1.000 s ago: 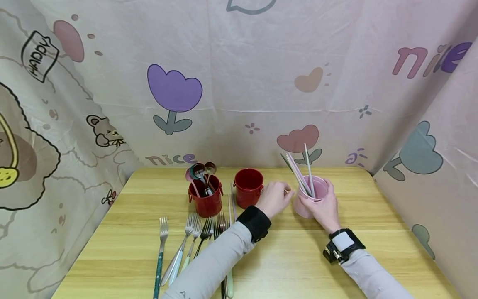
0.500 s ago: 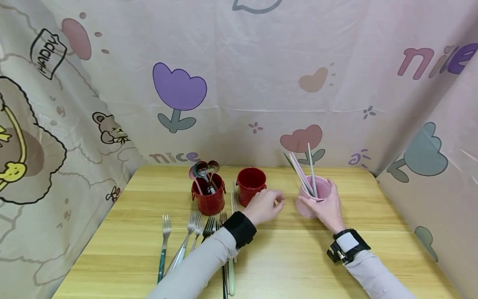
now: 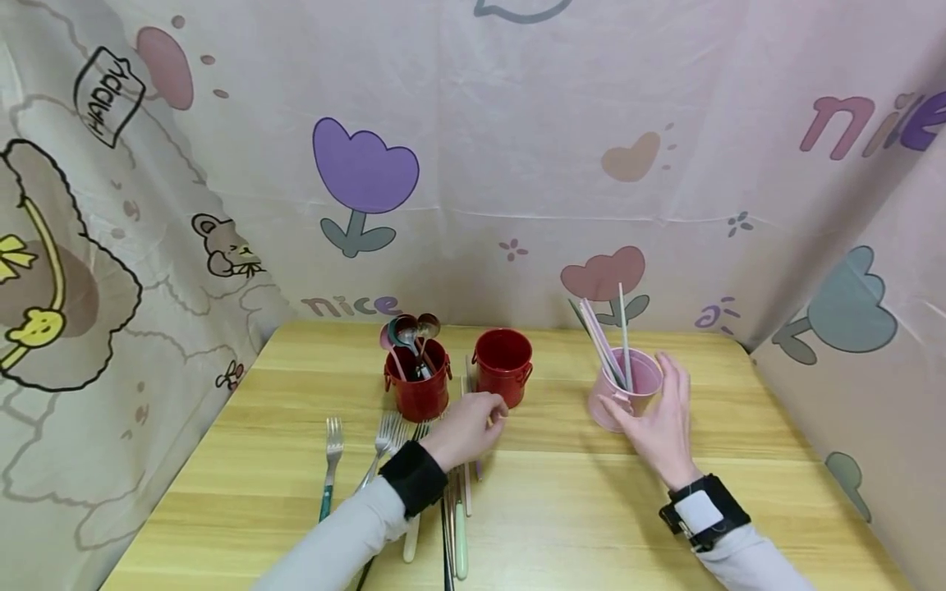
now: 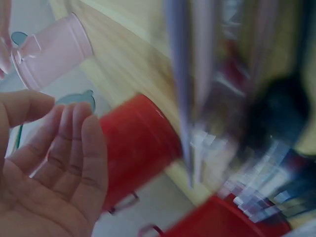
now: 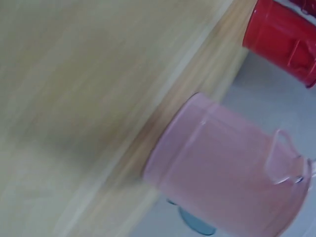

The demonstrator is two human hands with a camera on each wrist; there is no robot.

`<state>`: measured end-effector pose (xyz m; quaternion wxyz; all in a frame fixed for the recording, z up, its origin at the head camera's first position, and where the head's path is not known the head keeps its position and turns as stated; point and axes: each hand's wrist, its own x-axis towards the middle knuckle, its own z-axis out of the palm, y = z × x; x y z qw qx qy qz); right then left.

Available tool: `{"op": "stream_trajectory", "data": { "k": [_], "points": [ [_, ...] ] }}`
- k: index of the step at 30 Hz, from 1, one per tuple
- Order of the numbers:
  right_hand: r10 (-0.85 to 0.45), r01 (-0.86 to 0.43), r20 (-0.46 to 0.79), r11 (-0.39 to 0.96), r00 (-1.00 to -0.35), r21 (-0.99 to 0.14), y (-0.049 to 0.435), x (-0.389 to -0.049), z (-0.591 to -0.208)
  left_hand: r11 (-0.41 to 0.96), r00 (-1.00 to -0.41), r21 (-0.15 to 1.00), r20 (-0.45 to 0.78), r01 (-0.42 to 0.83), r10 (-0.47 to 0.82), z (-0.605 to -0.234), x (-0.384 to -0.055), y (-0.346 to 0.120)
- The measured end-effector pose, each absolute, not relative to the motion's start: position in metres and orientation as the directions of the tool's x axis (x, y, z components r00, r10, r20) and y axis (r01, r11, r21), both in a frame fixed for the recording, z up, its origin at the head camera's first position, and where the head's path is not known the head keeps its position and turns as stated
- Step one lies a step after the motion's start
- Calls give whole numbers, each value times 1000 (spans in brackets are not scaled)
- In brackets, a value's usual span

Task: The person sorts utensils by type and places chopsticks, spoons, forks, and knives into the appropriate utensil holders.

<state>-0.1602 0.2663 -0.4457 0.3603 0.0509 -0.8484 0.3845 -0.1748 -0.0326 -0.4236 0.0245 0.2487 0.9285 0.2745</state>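
My left hand (image 3: 464, 431) hovers over the forks and chopsticks on the table, fingers loosely bent and holding nothing; its bare palm (image 4: 59, 173) shows in the left wrist view. Thin chopsticks (image 3: 467, 488) lie under and beside it. My right hand (image 3: 665, 435) is beside the pink bucket (image 3: 604, 413), thumb and fingers spread at its rim without a grip. Several chopsticks (image 3: 600, 345) lean inside that bucket. In the right wrist view no fingers show on the pink bucket (image 5: 222, 168).
A red bucket (image 3: 421, 400) full of spoons (image 3: 405, 332) stands at the back left. Another red bucket (image 3: 504, 379), with nothing seen in it, is to its right. Several forks (image 3: 334, 451) lie at the left front. A patterned cloth (image 3: 473, 164) hangs behind the table.
My left hand has moved left and toward me, from beside the pink bucket to over the cutlery. My right hand has loosened from the pink bucket and its fingers have spread.
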Motion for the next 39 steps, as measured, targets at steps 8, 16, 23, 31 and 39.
{"op": "stream_trajectory", "data": {
  "k": [8, 16, 23, 31, 39],
  "points": [
    [-47, -641, 817, 646, -575, -415, 237, -149, -446, 792, -944, 521, 99, 319, 315, -430, -170, -61],
    [-173, -603, 698, 669, -695, -434, 207, -146, -462, 868, -975, 457, -2, 196, 221, -439, -174, -54],
    [-161, -460, 467, 611, -869, -645, 194, -149, -468, 931, -989, 355, -80, 88, 124, -439, -181, -42],
    [-148, -214, 167, 409, -975, -887, 189, -155, -471, 959, -985, 283, -166, 1, 50, -440, -191, -29],
    [-176, -164, 100, 400, -979, -902, 187, -156, -471, 978, -983, 210, -180, -4, 34, -445, -196, -22]
  ]
}}
